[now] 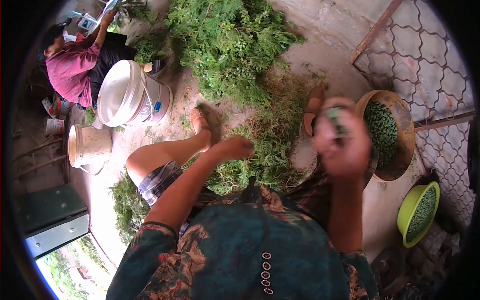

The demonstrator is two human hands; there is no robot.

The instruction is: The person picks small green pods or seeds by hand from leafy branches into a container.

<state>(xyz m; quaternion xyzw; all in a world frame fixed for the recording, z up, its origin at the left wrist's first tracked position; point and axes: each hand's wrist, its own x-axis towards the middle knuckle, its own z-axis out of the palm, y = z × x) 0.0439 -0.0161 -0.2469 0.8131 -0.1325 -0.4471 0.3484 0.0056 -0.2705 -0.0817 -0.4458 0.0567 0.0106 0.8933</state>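
My right hand point(345, 137) is raised at the right, blurred, its fingers curled round something small and green, which looks like berries. Just beyond it stands a round brown container point(409, 135) holding many green berries point(381, 131). My left hand point(236, 148) hangs over the cut greenery point(235, 175) between my legs, with its fingers curled in; whether anything is in them is hidden. Farther forward lies a large heap of green sprigs point(235, 45) with small berries on them.
A large white bucket point(160, 102) and a smaller one point(97, 145) stand at the left. Behind them sits another person point(75, 70) in a pink top. At the right are a lime-green basin point(404, 215) of berries and a metal lattice point(420, 65). A dark cabinet point(50, 207) is lower left.
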